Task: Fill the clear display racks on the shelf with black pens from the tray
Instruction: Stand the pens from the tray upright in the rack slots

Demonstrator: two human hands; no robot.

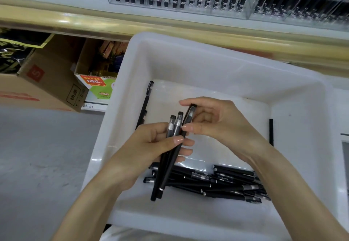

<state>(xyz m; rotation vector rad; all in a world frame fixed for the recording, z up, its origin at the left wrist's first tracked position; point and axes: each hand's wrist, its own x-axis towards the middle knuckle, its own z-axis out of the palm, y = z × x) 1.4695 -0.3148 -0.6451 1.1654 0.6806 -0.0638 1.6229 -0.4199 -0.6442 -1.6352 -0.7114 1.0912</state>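
Gripping a bundle of slim black pens with silver bands (171, 165) between thumb and curled fingers, the left hand (149, 146) holds them tilted above the middle of the white rectangular plastic tray (120, 112), capped ends pointing toward the shelf. The right hand (219, 125) meets the bundle from the other side. Its thumb and bent forefinger pinch the upper end of the rightmost pen (190, 115), which leans a little apart from the other two. A loose pile of black pens (226, 182) lies along the tray's near edge toward its near right corner, partly under the right wrist. One single black pen (145, 100) lies against the tray's left wall, and another dark pen (271, 131) rests by the right wall. Beyond the tray's far edge runs the white shelf with a pale gold front strip (170, 27). On it stand two clear acrylic display racks, a left rack (207, 12) and a right rack (294, 18), both lined with rows of black pens. Under the shelf, left of the tray, sits a brown cardboard box with a red square label (49, 82), on a grey floor (37, 155).
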